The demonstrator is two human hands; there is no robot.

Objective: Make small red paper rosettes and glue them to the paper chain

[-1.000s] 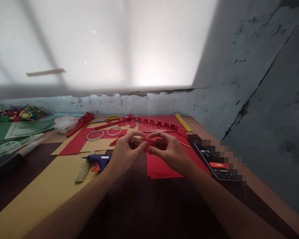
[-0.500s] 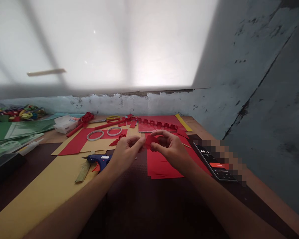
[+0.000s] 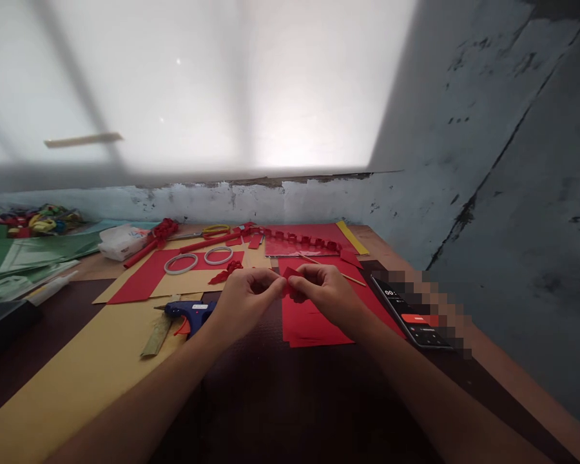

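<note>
Between my hands is a small piece of red paper [image 3: 291, 276], pinched from both sides above the table. My left hand [image 3: 251, 293] grips its left edge with thumb and fingertips. On the other side, my right hand [image 3: 321, 290] has thumb and curled fingers closed on it, hiding most of the piece. Beneath and beyond my right hand lie red paper sheets [image 3: 314, 325] with a thin wooden stick [image 3: 352, 280]. A blue glue gun [image 3: 193, 310] rests beside my left forearm, and a red paper flower-like piece [image 3: 226, 273] lies just beyond my left hand.
Two white tape rings [image 3: 180, 263] lie on red and tan sheets at left. Scissors [image 3: 215, 231] and a red paper tube [image 3: 207, 241] are behind. A row of red curled pieces [image 3: 302, 239] lines the back. A phone [image 3: 410, 312] lies at right, near a yellow strip [image 3: 352, 238].
My right fingers have drawn in closer to my left fingertips, and less of the red paper shows. The wooden stick is now more visible. The whole view has shifted slightly.
</note>
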